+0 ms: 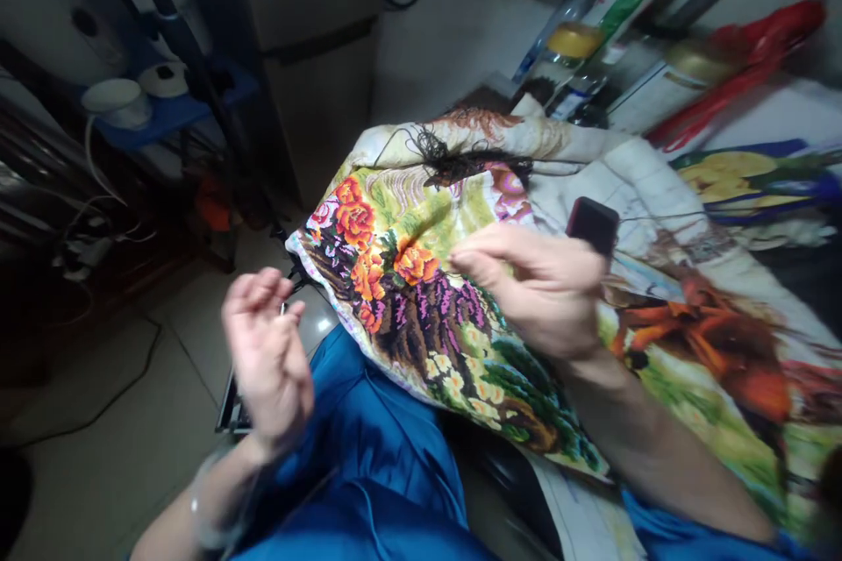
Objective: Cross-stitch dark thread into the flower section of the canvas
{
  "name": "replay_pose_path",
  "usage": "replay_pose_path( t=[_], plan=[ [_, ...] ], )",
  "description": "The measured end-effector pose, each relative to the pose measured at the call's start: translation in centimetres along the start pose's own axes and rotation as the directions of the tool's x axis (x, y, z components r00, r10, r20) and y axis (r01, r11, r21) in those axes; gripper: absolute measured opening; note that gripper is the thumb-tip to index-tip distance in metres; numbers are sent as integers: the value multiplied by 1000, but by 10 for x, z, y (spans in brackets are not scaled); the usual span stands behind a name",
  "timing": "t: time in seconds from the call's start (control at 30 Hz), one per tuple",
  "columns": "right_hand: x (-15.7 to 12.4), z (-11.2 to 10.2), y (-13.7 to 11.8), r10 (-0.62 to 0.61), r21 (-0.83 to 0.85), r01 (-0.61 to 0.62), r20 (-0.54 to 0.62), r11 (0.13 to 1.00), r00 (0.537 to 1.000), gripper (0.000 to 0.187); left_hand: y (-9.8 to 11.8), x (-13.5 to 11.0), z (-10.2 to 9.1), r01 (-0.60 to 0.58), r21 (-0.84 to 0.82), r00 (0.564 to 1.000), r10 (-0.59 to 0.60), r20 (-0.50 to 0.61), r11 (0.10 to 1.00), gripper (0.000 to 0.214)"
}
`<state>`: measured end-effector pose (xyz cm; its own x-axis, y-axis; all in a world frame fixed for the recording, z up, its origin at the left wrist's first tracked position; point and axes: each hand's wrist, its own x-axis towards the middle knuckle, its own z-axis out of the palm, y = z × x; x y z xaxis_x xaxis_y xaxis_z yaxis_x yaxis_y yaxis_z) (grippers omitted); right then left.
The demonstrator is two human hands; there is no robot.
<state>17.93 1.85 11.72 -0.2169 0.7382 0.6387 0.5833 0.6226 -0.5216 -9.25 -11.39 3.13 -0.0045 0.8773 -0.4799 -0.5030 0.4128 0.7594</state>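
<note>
A cross-stitch cloth (453, 307) with orange roses, purple and brown patches and pale flowers drapes over my lap and the table edge. Left of the cloth, and apart from it, my left hand (269, 359) is raised with its fingers curled toward the thumb. A thin bright sliver, which looks like a needle (283, 308), shows between those fingertips. My right hand (532, 280) is closed in a pinch over the middle right of the cloth; what it pinches, if anything, is hidden. Dark loose threads (460, 158) lie in a tangle at the cloth's far edge.
A dark phone (593, 223) lies on the cloth behind my right hand. Bottles, a yellow-lidded jar (574, 42) and a red plastic bag (756, 61) crowd the back right. At left, a blue shelf (177, 118) carries a white cup (117, 102). Cables (105, 412) run across the floor.
</note>
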Motion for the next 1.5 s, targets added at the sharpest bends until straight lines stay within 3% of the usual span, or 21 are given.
replay_pose_path(
  t=[0.13, 0.2, 0.27, 0.37, 0.43, 0.57, 0.73, 0.9, 1.03, 1.27, 1.4, 1.5],
  plan=[
    [-12, 28, 26, -4, 48, -7, 231, 999, 973, 12, -18, 96, 45, 128, -82, 992, -129, -7, 988, 48],
    [-24, 39, 34, -38, 32, 30, 325, 999, 945, 13, -31, 122, 63, 190, -135, 981, -194, -18, 972, 47],
    [-32, 52, 38, -89, -25, 109, 414, 994, 906, 15, -39, 133, 72, 206, -186, 978, -209, 0, 961, 47],
    [-37, 70, 41, -115, -154, 226, 523, 962, 845, 17, -42, 135, 75, 212, -219, 976, -217, -2, 953, 46],
    [-39, 77, 41, -95, -238, 271, 564, 933, 821, 19, -40, 136, 77, 213, -215, 977, -206, 54, 953, 42],
    [-42, 76, 40, -46, -306, 261, 565, 915, 824, 22, -33, 140, 83, 212, -246, 966, -165, 197, 946, 40],
    [-45, 70, 38, 10, -338, 221, 565, 915, 825, 21, -32, 141, 89, 227, -251, 958, -169, 230, 941, 36],
    [-38, 66, 41, 8, -325, 256, 632, 910, 775, 19, -32, 137, 93, 210, -245, 962, -155, 226, 946, 40],
    [-24, 64, 42, -9, -293, 313, 716, 904, 698, 23, -29, 135, 97, 169, -238, 974, -125, 187, 957, 39],
    [7, 67, 49, -4, -173, 319, 874, 932, 485, 29, -26, 133, 98, 84, -203, 990, -59, 127, 976, 44],
    [20, 68, 54, -18, -96, 252, 910, 963, 414, 28, -27, 133, 98, 45, -187, 993, -24, 112, 981, 46],
    [26, 69, 58, -63, -26, 218, 918, 976, 391, 29, -28, 134, 98, 15, -171, 994, 3, 108, 985, 48]
  ],
)
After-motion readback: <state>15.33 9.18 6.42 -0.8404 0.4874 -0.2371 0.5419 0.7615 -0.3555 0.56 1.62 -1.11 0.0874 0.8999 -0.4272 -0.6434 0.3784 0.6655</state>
